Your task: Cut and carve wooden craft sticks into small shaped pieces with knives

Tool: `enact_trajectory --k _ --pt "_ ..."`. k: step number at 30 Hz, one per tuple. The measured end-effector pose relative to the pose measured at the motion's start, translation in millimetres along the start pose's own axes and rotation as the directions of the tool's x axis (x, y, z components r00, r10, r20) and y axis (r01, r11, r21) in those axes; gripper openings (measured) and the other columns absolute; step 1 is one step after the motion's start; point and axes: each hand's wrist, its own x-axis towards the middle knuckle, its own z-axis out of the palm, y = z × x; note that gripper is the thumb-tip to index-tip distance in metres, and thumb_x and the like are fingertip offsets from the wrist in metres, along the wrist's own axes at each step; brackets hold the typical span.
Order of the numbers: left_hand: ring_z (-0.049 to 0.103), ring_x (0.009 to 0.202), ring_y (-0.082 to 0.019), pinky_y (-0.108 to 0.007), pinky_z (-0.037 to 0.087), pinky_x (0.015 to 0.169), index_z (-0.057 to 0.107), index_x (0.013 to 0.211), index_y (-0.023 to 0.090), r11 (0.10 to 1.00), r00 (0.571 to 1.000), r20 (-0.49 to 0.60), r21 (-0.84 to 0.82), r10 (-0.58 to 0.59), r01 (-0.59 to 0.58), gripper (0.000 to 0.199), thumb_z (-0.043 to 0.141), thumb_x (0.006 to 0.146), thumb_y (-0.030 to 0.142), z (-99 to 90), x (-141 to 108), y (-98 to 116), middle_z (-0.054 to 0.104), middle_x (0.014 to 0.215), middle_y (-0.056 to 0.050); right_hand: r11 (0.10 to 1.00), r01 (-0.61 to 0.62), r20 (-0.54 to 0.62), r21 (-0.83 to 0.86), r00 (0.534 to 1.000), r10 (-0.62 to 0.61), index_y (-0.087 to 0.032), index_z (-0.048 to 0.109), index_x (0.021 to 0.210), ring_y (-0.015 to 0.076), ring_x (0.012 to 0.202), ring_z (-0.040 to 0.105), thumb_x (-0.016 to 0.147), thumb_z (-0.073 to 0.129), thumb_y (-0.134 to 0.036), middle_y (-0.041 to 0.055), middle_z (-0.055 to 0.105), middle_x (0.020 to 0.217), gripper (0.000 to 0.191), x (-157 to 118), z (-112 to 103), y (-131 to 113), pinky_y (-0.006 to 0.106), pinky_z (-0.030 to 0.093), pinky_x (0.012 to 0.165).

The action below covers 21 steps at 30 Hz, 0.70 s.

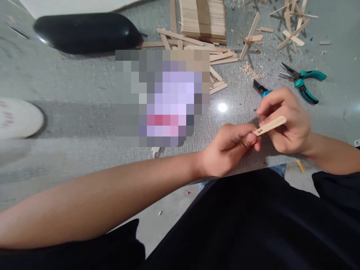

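A wooden craft stick with small dark marks near its lower left end is pinched between the thumb and fingers of my left hand. My right hand is beside it, fingers curled around the handle of a blue utility knife. The knife's dark tip end points up and left, away from the stick. Most of the handle is hidden by my right hand. Wood shavings lie on the grey table beyond the knife.
Teal-handled pliers lie right of the knife. Stacked sticks, loose sticks and crossed-stick pieces are at the back. A black oblong object and a white rounded object are left. A pixelated patch hides the middle.
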Motion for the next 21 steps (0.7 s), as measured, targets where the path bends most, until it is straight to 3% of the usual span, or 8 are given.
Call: enact_trajectory --k 7,11,15,21 --pt "0.045 0.055 -0.009 -0.024 0.035 0.052 0.07 0.093 0.019 1.0 0.999 -0.04 -0.021 -0.025 0.024 0.04 0.066 0.122 0.048 2.6 -1.8 -1.2 0.053 0.067 0.005 0.997 -0.013 -0.073 -0.078 0.997 0.007 -0.03 0.071 0.103 0.0213 0.085 0.071 0.099 0.082 -0.022 0.005 0.074 0.11 0.015 -2.0 1.2 -0.4 0.041 0.065 0.069" --pt "0.046 0.057 -0.009 -0.024 0.036 0.055 0.072 0.095 0.019 0.999 0.999 -0.035 -0.046 0.023 -0.025 0.035 0.067 0.121 0.042 1.8 -2.1 -2.9 0.053 0.068 0.005 0.999 -0.009 -0.014 -0.049 1.0 0.008 -0.029 0.074 0.107 0.0202 0.087 0.071 0.106 0.077 -0.025 0.0055 0.075 0.111 0.005 0.4 -4.4 1.0 0.04 0.062 0.067" --pt "0.047 0.06 -0.011 -0.028 0.037 0.058 0.073 0.093 0.019 1.0 1.0 -0.026 -0.03 -0.002 0.001 0.04 0.07 0.119 0.048 1.1 -1.7 -1.0 0.054 0.069 0.003 1.0 0.025 0.058 0.015 0.998 -0.026 -0.029 0.074 0.108 0.018 0.086 0.069 0.11 0.074 -0.028 0.0054 0.077 0.11 0.002 4.1 -8.9 3.5 0.037 0.058 0.063" --pt "0.045 0.058 -0.011 -0.03 0.035 0.057 0.07 0.089 0.02 0.999 0.998 -0.041 0.006 -0.053 0.054 0.045 0.069 0.119 0.054 3.2 -2.1 3.5 0.051 0.066 0.005 0.997 0.041 0.023 -0.066 0.999 -0.04 -0.028 0.072 0.107 0.0162 0.083 0.069 0.105 0.075 -0.022 0.0046 0.077 0.112 0.007 3.5 -7.3 -1.8 0.035 0.06 0.063"
